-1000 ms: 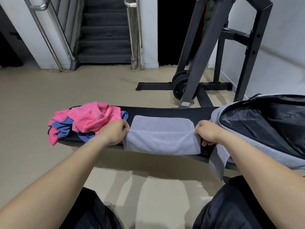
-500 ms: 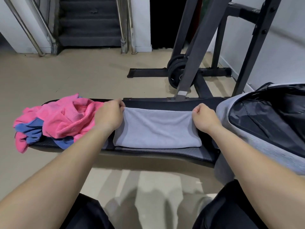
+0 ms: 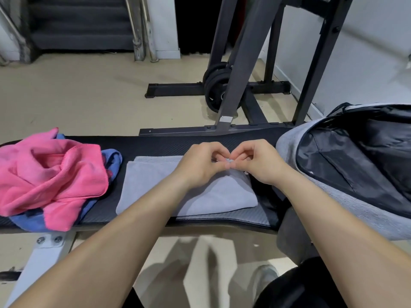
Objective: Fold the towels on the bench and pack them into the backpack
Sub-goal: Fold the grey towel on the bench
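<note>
A folded grey towel [image 3: 153, 183] lies flat on the black bench [image 3: 155, 144]. My left hand [image 3: 201, 165] and my right hand [image 3: 259, 163] meet over the towel's far right corner, and both pinch that corner between thumb and fingers. My left forearm crosses over the towel and hides its middle. A crumpled pink towel [image 3: 51, 174] is heaped on a blue towel [image 3: 111, 158] at the bench's left end. An open grey backpack [image 3: 295, 143] with a black lining lies at the right end, its mouth facing me.
A black weight rack [image 3: 240, 63] with weight plates [image 3: 216, 87] stands just behind the bench. Stairs [image 3: 82, 25] with steel handrails rise at the far left. The floor is beige. The bench's white leg [image 3: 42, 254] shows at lower left.
Both hands left the towel's far left and right corners and came together at its right far corner. The camera has moved closer and tilted down.
</note>
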`<state>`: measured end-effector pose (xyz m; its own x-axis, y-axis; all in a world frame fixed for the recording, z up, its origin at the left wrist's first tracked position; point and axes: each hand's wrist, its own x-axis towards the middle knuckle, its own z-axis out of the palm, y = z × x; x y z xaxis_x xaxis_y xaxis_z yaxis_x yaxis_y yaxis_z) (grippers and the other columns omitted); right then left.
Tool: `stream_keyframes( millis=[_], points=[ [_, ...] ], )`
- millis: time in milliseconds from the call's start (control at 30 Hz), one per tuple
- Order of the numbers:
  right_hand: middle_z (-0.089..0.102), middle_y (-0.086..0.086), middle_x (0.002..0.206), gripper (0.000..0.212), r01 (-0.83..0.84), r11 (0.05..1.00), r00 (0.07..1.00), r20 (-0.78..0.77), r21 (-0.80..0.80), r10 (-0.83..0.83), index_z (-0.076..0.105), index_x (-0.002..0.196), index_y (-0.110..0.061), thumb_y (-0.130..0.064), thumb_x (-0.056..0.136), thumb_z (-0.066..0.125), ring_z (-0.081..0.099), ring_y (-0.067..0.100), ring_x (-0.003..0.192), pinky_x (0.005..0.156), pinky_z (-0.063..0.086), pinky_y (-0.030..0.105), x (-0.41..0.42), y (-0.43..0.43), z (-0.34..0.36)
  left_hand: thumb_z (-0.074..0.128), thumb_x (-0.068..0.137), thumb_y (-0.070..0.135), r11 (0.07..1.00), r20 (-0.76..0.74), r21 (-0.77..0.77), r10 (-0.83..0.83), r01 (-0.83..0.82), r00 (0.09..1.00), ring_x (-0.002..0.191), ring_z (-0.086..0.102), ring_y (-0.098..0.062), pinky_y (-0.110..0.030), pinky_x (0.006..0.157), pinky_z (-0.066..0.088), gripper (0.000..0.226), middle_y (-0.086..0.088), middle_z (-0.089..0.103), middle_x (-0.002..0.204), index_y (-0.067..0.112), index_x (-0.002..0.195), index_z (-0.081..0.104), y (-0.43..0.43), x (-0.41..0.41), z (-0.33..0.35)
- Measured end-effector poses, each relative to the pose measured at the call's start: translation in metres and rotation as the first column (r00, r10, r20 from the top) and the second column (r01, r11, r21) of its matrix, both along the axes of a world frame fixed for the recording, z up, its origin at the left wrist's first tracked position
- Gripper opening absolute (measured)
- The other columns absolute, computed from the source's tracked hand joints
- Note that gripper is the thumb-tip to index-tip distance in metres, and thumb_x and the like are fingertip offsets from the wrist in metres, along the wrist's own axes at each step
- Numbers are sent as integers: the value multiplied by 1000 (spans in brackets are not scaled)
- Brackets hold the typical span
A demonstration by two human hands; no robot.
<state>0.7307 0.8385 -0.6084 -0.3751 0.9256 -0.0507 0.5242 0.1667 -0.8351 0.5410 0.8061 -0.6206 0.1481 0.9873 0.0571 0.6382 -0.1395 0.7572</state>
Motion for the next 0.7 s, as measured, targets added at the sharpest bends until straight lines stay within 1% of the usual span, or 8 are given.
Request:
stream_keyframes(
  millis=[133,233,333,400,500,567,633,700],
  points=[
    [75,7,75,14,-32,999,999,2,-18,32,75,80,-19,-6,83,79,65,11,69,71,54,30,10,1,3,78,83,34,999,-104,24,-38,41,994,87,66,-9,-39,87,53,9,14,72,88,35,87,70,1,5,-8],
    [74,6,79,16,125,991,992,9,-38,-125,72,90,-14,-7,97,59,64,15,67,65,52,24,11,10,3,73,85,33,999,-151,28,-40,45,988,84,63,-11,-40,82,52,12,13,68,84,37,83,62,-2,0,-14],
    [74,11,91,18,217,976,926,312,24,-213,71,96,-5,-8,94,54,68,26,87,83,55,38,7,17,-7,70,85,34,990,-246,64,-108,128,963,87,60,-9,-39,81,52,10,14,62,91,36,86,60,-5,-2,-18],
    [73,18,97,20,212,977,878,436,19,-199,71,97,4,-11,91,60,66,34,97,86,54,40,-1,14,-11,66,87,34,987,-276,64,-125,148,953,89,59,-10,-38,82,52,7,15,63,94,34,90,60,-7,-1,-19],
    [71,22,105,25,261,965,884,408,-20,-230,69,102,10,-11,87,67,64,35,104,90,53,43,-7,16,-14,61,90,34,985,-332,53,-137,164,933,85,57,-15,-37,79,51,6,18,61,87,34,91,56,-8,0,-19],
    [70,22,108,29,312,949,897,345,-51,-276,67,109,6,-10,85,71,64,33,108,93,52,38,-7,19,-17,60,91,35,988,-329,28,-132,150,935,83,55,-16,-37,77,49,10,18,58,82,37,90,50,-8,-1,-18],
    [72,6,100,29,352,929,919,232,-115,-319,67,112,-8,-9,84,73,65,23,104,89,48,28,-7,19,-17,58,93,38,993,-278,3,-113,118,954,87,58,-17,-39,80,50,9,18,64,85,39,91,49,-7,-3,-18],
    [69,-4,90,35,332,928,942,104,-168,-318,64,118,-13,-3,84,72,66,15,94,82,47,22,-8,18,-17,55,95,41,995,-249,-10,-94,95,964,91,60,-17,-42,83,51,5,18,69,88,40,94,51,-6,-4,-18]
  ],
)
